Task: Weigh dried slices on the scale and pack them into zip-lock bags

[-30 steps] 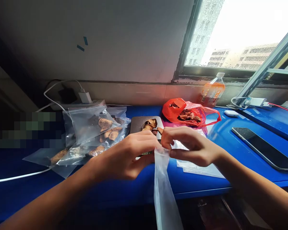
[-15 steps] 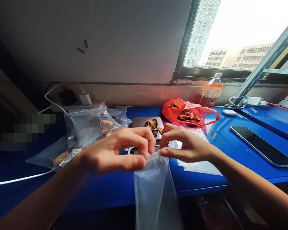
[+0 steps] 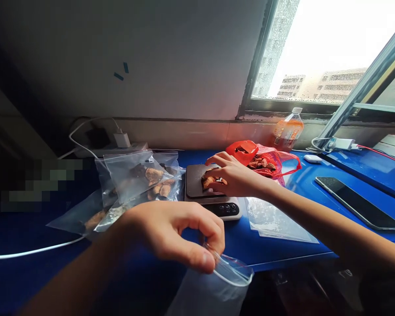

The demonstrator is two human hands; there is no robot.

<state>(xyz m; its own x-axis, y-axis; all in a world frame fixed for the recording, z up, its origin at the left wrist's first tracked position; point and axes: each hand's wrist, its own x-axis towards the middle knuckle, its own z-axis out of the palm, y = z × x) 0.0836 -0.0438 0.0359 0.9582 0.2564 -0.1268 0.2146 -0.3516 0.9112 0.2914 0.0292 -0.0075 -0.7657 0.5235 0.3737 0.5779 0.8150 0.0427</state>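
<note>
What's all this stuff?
Desk: one, blue, underneath
Scale: one, dark top, centre
Slices: several, brown, on scale
Open bag: one, clear, front
Filled bags: several, clear, left
Flat bags: count unclear, clear, centre right
Slice bag: one, red, back right
Window: one, dark frame, upper right
Bottle: one, orange, by window
Phone: one, black, right
Case: one, white, behind phone
Chargers: two, white, desk back
Tape strips: two, blue, wall
Left hand: one, bare, on open bag
Right hand: one, bare, at slices

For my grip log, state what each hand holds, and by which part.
The left hand pinches a zip-lock bag by its open mouth's rim. The right hand is over dried slices on the digital scale; any grip is unclear.
</note>
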